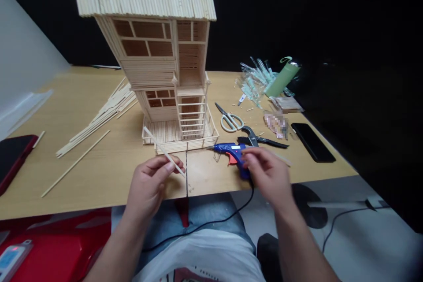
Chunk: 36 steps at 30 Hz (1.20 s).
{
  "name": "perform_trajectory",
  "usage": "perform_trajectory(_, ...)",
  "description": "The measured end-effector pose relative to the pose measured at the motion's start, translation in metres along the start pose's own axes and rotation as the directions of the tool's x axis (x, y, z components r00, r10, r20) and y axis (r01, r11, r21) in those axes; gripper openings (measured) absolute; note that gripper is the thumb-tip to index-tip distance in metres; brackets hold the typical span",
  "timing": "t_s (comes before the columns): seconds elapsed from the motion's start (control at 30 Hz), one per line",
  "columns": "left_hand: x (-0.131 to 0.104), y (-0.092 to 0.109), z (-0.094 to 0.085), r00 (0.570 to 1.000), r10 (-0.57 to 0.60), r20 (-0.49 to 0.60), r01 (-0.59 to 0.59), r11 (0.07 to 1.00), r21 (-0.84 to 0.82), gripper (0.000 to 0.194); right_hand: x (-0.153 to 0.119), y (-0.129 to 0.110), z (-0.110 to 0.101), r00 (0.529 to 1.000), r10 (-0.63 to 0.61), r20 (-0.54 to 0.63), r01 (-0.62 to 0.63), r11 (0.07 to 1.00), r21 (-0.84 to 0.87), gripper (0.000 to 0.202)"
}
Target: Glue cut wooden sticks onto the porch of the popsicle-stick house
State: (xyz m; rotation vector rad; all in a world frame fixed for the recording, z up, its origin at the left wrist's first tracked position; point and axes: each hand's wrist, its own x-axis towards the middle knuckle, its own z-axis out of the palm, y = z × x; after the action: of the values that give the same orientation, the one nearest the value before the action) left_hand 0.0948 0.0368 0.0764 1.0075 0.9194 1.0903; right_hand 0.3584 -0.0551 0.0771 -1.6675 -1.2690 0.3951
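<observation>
Pinched between the thumb and fingers of my left hand [158,176] is a thin wooden stick [163,150], slanting up to the left in front of the model's base. My right hand [266,172] is over the handle end of a blue glue gun [236,150] with an orange trigger; its thumb and fingertips are pressed together, and what they hold, if anything, is too small to make out. The glue gun lies on the table, nozzle pointing left. Behind both hands stands a two-storey house model of wooden sticks [148,70] with a slatted roof, a ladder and a fenced porch.
Loose sticks [99,114] lie at the left near a red-edged device [16,156]. On the right are scissors [231,121], black-handled cutters [261,140], a phone [313,142], a green bottle [283,78] and plastic wrappers [253,83]. A black cable [214,221] crosses the lap.
</observation>
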Motion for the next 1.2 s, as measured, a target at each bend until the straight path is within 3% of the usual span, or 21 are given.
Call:
perform_trajectory(0.03, -0.002, -0.004, 0.003, 1.0, -0.008, 0.025, 0.007, 1.0, 0.023, 0.016, -0.005, -0.013, 0.012, 0.991, -0.06, 0.121, 0.055, 0.998, 0.04, 0.02)
perform_trajectory(0.1, -0.008, -0.012, 0.008, 0.996, -0.054, 0.073, 0.05, 0.997, 0.059, 0.018, -0.012, -0.035, 0.032, 0.956, -0.192, 0.22, 0.172, 0.979, 0.109, 0.017)
perform_trajectory(0.2, -0.021, -0.02, 0.011, 0.973, -0.171, 0.156, 0.161, 0.984, 0.076, 0.022, -0.016, -0.048, 0.052, 0.907, -0.381, 0.181, 0.351, 0.919, 0.178, 0.03)
perform_trajectory(0.33, -0.041, -0.016, 0.018, 0.919, -0.289, 0.268, 0.296, 0.955, 0.014, 0.03, -0.016, -0.042, 0.061, 0.732, -0.665, 0.15, 0.66, 0.746, 0.084, 0.032)
perform_trajectory(0.4, -0.048, -0.011, 0.024, 0.892, -0.35, 0.287, 0.38, 0.924, -0.054, 0.033, -0.015, -0.036, 0.064, 0.671, -0.731, 0.129, 0.733, 0.679, 0.038, 0.027)
perform_trajectory(0.5, -0.05, -0.006, 0.027, 0.866, -0.407, 0.292, 0.457, 0.881, -0.127, 0.037, -0.01, -0.033, 0.074, 0.629, -0.772, 0.087, 0.769, 0.635, 0.074, 0.025)
perform_trajectory(0.57, -0.047, -0.005, 0.024, 0.889, -0.377, 0.26, 0.421, 0.896, -0.14, 0.042, -0.004, -0.034, 0.085, 0.649, -0.758, 0.068, 0.744, 0.651, 0.15, 0.024)
perform_trajectory(0.63, -0.044, -0.005, 0.018, 0.933, -0.309, 0.187, 0.335, 0.934, -0.124, 0.045, 0.003, -0.04, 0.099, 0.715, -0.695, 0.081, 0.669, 0.713, 0.209, 0.021)
perform_trajectory(0.73, -0.04, -0.005, 0.004, 0.973, -0.222, 0.066, 0.227, 0.97, -0.087, 0.044, 0.018, -0.051, 0.123, 0.839, -0.507, 0.198, 0.47, 0.858, 0.207, 0.015)
perform_trajectory(0.8, -0.039, -0.005, -0.006, 0.98, -0.199, 0.005, 0.199, 0.976, -0.087, 0.043, 0.027, -0.059, 0.139, 0.886, -0.361, 0.291, 0.311, 0.928, 0.205, 0.014)
perform_trajectory(0.87, -0.038, -0.005, -0.015, 0.981, -0.19, -0.048, 0.185, 0.978, -0.096, 0.043, 0.036, -0.064, 0.153, 0.9, -0.263, 0.348, 0.197, 0.957, 0.214, 0.014)
perform_trajectory(0.93, -0.038, -0.006, -0.025, 0.98, -0.177, -0.095, 0.168, 0.981, -0.098, 0.042, 0.042, -0.067, 0.165, 0.904, -0.232, 0.359, 0.159, 0.962, 0.223, 0.013)
perform_trajectory(1.07, -0.032, -0.008, -0.045, 0.973, -0.144, -0.178, 0.128, 0.987, -0.095, 0.041, 0.047, -0.066, 0.18, 0.909, -0.247, 0.336, 0.182, 0.96, 0.215, 0.01)
perform_trajectory(1.2, -0.025, -0.008, -0.06, 0.968, -0.121, -0.22, 0.104, 0.991, -0.085, 0.042, 0.049, -0.067, 0.181, 0.903, -0.285, 0.321, 0.24, 0.955, 0.172, 0.009)
